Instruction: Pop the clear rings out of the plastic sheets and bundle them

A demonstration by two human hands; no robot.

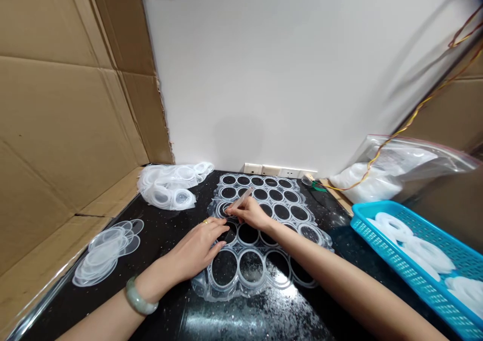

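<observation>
A translucent silicone-like sheet (238, 251) with rows of round openings lies flat on the black table. My right hand (249, 212) is closed round a slim, pale, pen-shaped tool (244, 196), which slants up to the right. Its tip meets the sheet near a ring at the left of the middle row, partly hidden by my fingers. Just nearer to me, my left hand (206, 243) rests with fingers stretched out on the sheet's left edge. A ring is on one of its fingers and a green bangle (139, 296) is round the wrist.
Thin clear discs (100, 260) lie piled at the left, with crumpled ringed sheets (166, 182) behind them. A blue basket (400, 270) of white rings stands at the right, near a plastic bag (377, 175) and loose wires (411, 117). Cardboard (64, 114) walls the left side.
</observation>
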